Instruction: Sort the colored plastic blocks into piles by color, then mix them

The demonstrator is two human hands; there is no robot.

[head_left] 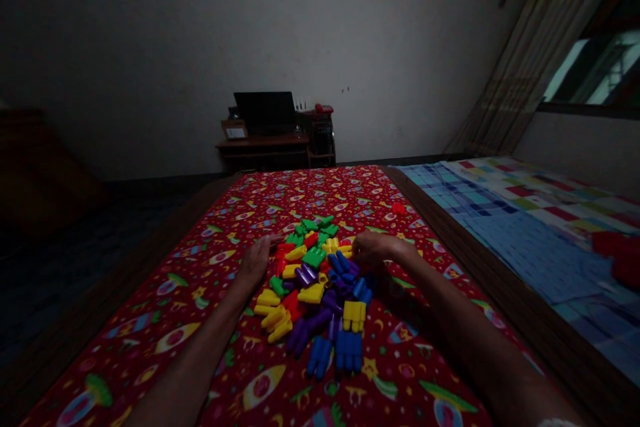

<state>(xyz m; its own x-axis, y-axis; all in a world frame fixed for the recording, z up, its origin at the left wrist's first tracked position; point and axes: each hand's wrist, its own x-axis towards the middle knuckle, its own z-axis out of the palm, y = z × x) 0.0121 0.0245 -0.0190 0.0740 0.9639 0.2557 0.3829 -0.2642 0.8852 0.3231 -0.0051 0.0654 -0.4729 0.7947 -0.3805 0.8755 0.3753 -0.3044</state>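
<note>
A loose pile of plastic pieces in green, yellow, red, blue and purple lies on the red patterned cloth [270, 380]. At the pile's left edge, beside some red pieces [284, 251], my left hand [257, 256] rests with its fingers stretched out and nothing visibly held. My right hand [369, 248] is at the upper right of the pile, its fingers bent down next to yellow pieces [332, 246] and blue pieces [340, 263]; its fingertips are too dark to make out. Nearest to me are a blue piece [349, 351] and a yellow piece [355, 315].
One red piece [399, 209] lies apart, farther back on the cloth. Beyond stands a desk [265, 141] with a dark monitor [266, 111]. A bed with a blue and checked cover [505, 240] is on the right, below a curtain [520, 60].
</note>
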